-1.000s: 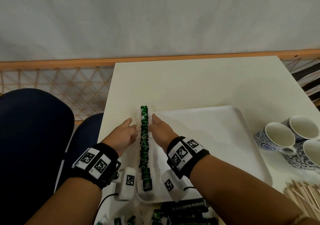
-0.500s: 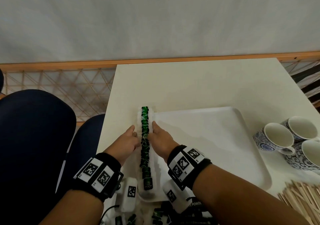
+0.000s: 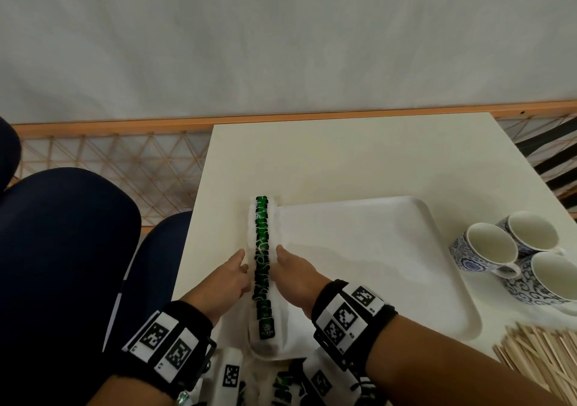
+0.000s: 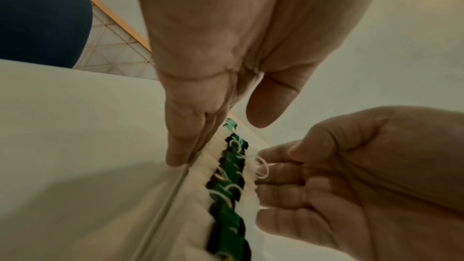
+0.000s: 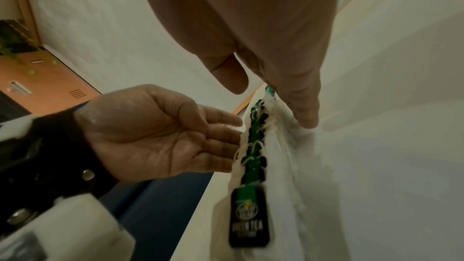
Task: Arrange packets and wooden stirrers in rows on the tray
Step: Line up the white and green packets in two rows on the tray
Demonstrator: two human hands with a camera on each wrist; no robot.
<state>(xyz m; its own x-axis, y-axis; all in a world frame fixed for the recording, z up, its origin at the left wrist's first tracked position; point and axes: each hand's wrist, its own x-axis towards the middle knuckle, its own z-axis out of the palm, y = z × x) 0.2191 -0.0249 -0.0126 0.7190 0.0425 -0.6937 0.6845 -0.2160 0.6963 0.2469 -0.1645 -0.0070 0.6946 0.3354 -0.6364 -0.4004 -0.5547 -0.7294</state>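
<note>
A row of tea bags (image 3: pixel 261 268) lies along the left edge of the white tray (image 3: pixel 368 268) on the counter (image 3: pixel 343 162). The bags overlap like shingles, and their green-and-black tags run as one stripe down the middle. The row's long axis points straight away from the person, from the tray's near left corner to its far left corner. The nearest tag faces up and reads GREEN TEA in the right wrist view.

The left hand (image 3: pixel 229 277) stands against the row's left side and the right hand (image 3: pixel 295 276) against its right side, about midway along. Both hands have straight, extended fingers that press the bags' white edges from either flank; neither grips anything. A loop of white string (image 4: pixel 262 167) lies at the right fingertips.

Right of the tray stand three blue-patterned cups (image 3: pixel 512 255), mouths up. A heap of wooden stirrers (image 3: pixel 543 358) lies off the tray at the near right. More packets (image 3: pixel 281 383) sit at the near edge between the wrists, partly hidden.
</note>
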